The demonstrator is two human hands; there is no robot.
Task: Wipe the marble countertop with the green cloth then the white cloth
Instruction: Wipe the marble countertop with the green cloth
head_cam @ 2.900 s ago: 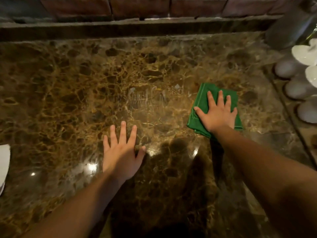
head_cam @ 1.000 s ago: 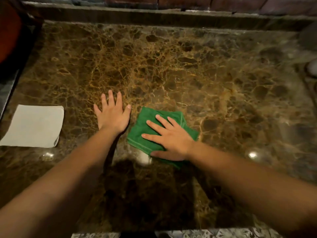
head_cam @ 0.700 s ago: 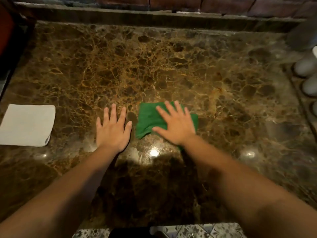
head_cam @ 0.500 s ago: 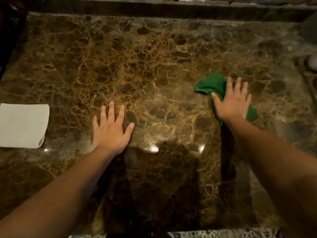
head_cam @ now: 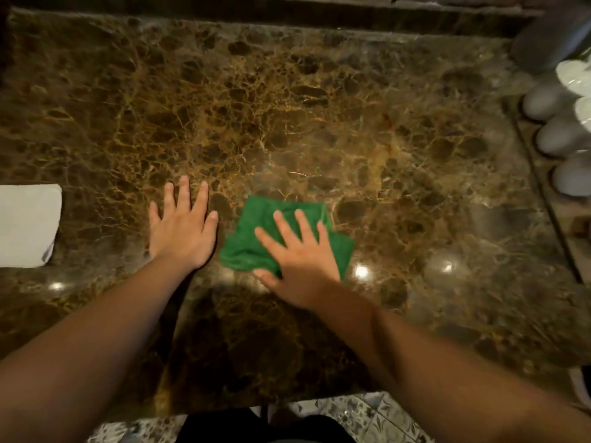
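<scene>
The brown marble countertop (head_cam: 287,107) fills the view. A folded green cloth (head_cam: 252,238) lies on it near the front middle. My right hand (head_cam: 300,257) presses flat on the cloth with its fingers spread, covering the cloth's near right part. My left hand (head_cam: 182,228) rests flat on the bare marble just left of the cloth, fingers apart, holding nothing. A folded white cloth (head_cam: 27,225) lies flat at the left edge of the view, apart from both hands.
Several pale rounded vessels (head_cam: 556,135) stand in a row along the right side, with a dark grey object (head_cam: 550,36) behind them. A raised dark ledge (head_cam: 287,8) runs along the back. The counter's front edge (head_cam: 287,407) is near, patterned floor below.
My right hand has slid the green cloth from the right side of the counter back left, close to my left hand. My left hand has stayed flat in place.
</scene>
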